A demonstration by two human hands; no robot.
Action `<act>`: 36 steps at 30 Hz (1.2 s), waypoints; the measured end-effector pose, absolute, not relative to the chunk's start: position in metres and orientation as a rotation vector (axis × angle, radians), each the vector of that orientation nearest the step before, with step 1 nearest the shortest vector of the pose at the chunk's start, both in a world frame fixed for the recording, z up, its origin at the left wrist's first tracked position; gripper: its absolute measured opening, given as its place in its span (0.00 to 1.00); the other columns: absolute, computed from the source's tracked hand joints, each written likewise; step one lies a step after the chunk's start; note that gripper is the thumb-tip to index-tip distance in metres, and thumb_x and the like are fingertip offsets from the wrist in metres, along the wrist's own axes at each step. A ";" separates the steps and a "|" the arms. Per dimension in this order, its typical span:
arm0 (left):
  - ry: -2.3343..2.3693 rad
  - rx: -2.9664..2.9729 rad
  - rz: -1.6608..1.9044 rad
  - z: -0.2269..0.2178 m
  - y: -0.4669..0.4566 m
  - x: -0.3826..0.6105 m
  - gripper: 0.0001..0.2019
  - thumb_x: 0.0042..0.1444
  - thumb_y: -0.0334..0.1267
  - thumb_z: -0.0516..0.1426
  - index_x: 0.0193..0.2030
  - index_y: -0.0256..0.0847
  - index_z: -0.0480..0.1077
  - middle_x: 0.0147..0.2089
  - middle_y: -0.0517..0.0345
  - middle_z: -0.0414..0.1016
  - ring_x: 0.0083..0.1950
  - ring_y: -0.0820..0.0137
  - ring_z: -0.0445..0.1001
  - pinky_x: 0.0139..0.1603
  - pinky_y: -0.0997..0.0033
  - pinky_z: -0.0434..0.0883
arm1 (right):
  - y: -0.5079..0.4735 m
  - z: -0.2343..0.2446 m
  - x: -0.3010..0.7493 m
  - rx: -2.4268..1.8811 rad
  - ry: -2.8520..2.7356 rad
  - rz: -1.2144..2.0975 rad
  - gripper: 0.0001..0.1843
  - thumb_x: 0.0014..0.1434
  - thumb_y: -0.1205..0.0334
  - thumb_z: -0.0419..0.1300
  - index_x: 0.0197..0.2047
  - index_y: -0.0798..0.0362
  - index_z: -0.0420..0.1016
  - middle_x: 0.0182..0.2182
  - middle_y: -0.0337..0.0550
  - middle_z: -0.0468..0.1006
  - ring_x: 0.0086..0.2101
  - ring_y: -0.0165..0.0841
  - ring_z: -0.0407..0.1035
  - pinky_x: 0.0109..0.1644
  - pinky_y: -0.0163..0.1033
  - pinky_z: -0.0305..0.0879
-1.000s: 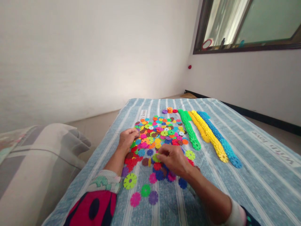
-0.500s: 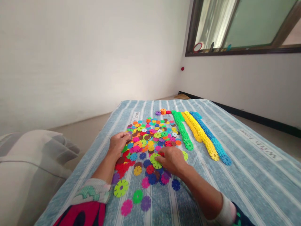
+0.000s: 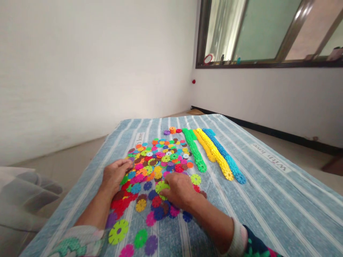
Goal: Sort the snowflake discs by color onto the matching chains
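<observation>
A mixed pile of flat, notched plastic discs (image 3: 158,171) in many colours spreads over the striped cloth. My right hand (image 3: 180,189) is closed, with thumb and fingers on a large lime-green disc (image 3: 161,188) at the pile's near side. At the pile's left edge is my left hand (image 3: 114,175), its fingertips pressed together; whatever they pinch is too small to make out. Red discs (image 3: 122,205) lie heaped just below the left hand. Nearer to me are a lime-green disc (image 3: 118,232), a green disc (image 3: 140,238) and a purple disc (image 3: 151,245).
Right of the pile run overlapping rows of green discs (image 3: 195,153), yellow discs (image 3: 215,151) and blue discs (image 3: 227,159). Behind it stands a small orange stack (image 3: 172,130) between purple and red discs. Striped cloth (image 3: 257,200) covers the surface; walls rise beyond.
The view has turned right, so everything sits further left. My right hand stays at the lime-green disc, and a lime disc beside it shows more fully. My left hand stays at the pile's edge.
</observation>
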State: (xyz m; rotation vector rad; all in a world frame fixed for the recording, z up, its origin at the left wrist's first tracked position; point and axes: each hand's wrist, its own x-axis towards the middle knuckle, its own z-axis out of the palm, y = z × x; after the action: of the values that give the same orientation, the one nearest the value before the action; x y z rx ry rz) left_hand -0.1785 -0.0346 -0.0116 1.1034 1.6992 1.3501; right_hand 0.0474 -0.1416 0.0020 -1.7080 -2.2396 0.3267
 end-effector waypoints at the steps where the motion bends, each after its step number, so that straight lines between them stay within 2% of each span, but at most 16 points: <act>1: 1.705 1.090 1.350 -0.012 -0.034 -0.179 0.05 0.37 0.35 0.62 0.25 0.41 0.74 0.21 0.65 0.76 0.29 0.70 0.73 0.36 0.72 0.69 | -0.141 0.002 0.047 -1.699 -2.214 0.364 0.10 0.54 0.54 0.61 0.36 0.51 0.77 0.34 0.43 0.80 0.35 0.34 0.72 0.34 0.35 0.59; 6: 1.708 1.085 1.363 -0.015 -0.028 -0.182 0.04 0.37 0.33 0.62 0.24 0.41 0.74 0.20 0.68 0.76 0.28 0.70 0.72 0.37 0.71 0.69 | -0.138 0.004 0.048 -1.622 -2.039 0.624 0.07 0.52 0.57 0.62 0.30 0.52 0.76 0.24 0.35 0.74 0.27 0.28 0.65 0.27 0.32 0.51; 13: 1.686 1.104 1.360 -0.015 -0.032 -0.181 0.06 0.37 0.35 0.62 0.26 0.40 0.74 0.22 0.65 0.76 0.29 0.70 0.73 0.36 0.73 0.69 | -0.129 -0.010 0.052 -1.321 -1.652 1.048 0.05 0.51 0.64 0.63 0.26 0.54 0.71 0.19 0.30 0.68 0.22 0.24 0.63 0.25 0.29 0.53; 18: 1.660 1.126 1.367 -0.013 -0.038 -0.178 0.09 0.33 0.40 0.62 0.25 0.40 0.74 0.22 0.62 0.75 0.28 0.70 0.73 0.33 0.73 0.70 | -0.125 -0.015 0.055 -1.289 -1.383 1.346 0.06 0.52 0.64 0.61 0.27 0.53 0.67 0.15 0.28 0.67 0.15 0.24 0.62 0.18 0.28 0.53; 29: 1.679 1.189 1.363 -0.017 -0.038 -0.182 0.14 0.32 0.45 0.61 0.26 0.39 0.74 0.23 0.60 0.76 0.29 0.67 0.73 0.35 0.70 0.70 | -0.122 -0.020 0.057 -1.189 -1.168 1.417 0.15 0.43 0.53 0.65 0.27 0.53 0.68 0.12 0.28 0.67 0.13 0.24 0.63 0.15 0.28 0.54; 33: 1.674 1.193 1.355 -0.019 -0.038 -0.182 0.15 0.32 0.46 0.60 0.27 0.37 0.74 0.23 0.60 0.75 0.29 0.68 0.72 0.35 0.70 0.69 | -0.122 -0.022 0.057 -1.116 -1.081 1.428 0.17 0.40 0.52 0.66 0.27 0.54 0.68 0.11 0.28 0.68 0.13 0.24 0.63 0.15 0.27 0.55; 36: 1.669 1.214 1.356 -0.022 -0.037 -0.184 0.15 0.33 0.45 0.60 0.27 0.37 0.74 0.23 0.59 0.75 0.29 0.68 0.72 0.36 0.69 0.68 | -0.122 -0.022 0.057 -1.054 -1.039 1.456 0.17 0.40 0.53 0.66 0.29 0.56 0.69 0.12 0.32 0.71 0.14 0.25 0.65 0.17 0.27 0.58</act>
State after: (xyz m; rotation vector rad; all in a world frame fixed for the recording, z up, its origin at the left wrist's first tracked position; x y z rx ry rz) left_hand -0.1836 -0.0371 -0.0215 1.2139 1.6692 1.3556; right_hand 0.0575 -0.1223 -0.0222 -1.0543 -1.0393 1.4556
